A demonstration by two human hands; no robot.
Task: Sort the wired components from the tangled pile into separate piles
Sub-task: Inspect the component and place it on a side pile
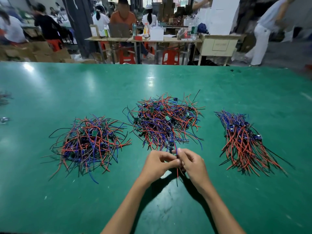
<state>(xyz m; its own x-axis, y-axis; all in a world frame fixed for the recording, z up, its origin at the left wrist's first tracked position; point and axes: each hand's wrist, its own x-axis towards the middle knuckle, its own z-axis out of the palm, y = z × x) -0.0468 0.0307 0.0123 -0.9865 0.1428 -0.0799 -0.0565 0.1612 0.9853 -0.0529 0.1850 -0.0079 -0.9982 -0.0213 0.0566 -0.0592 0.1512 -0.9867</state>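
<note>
Both forearms reach in from the near edge over the green desk (219, 92). The left hand (157, 163) and right hand (192, 164) meet near the desk's middle, fingertips almost touching. Between them they pinch one wired part (177, 163): its red and blue wires rise from the fingers toward the pile just beyond, and a red wire hangs below the hands, its end just above or on the desk; cannot tell which. Both hands have fingers curled round the wires.

Just beyond the hands, the middle pile (166, 122): tangled red, blue and black wires with small green boards mixed in, loose ends pointing every way. The held wires run up to its near edge.

Left of the hands, well apart, the left pile (87, 144): also tangled, same wire colours, a few green boards visible on top.

Right of the hands, well apart, the right pile (243, 141): wires laid roughly parallel, blue ends farther, red ends fanned toward the near side.

Far left edge of the desk: a few small blurred items, not identifiable.

Beyond the desk: work tables (143, 39) with boxes and bottles, red stools (170, 57), seated people, one person standing at far right.
</note>
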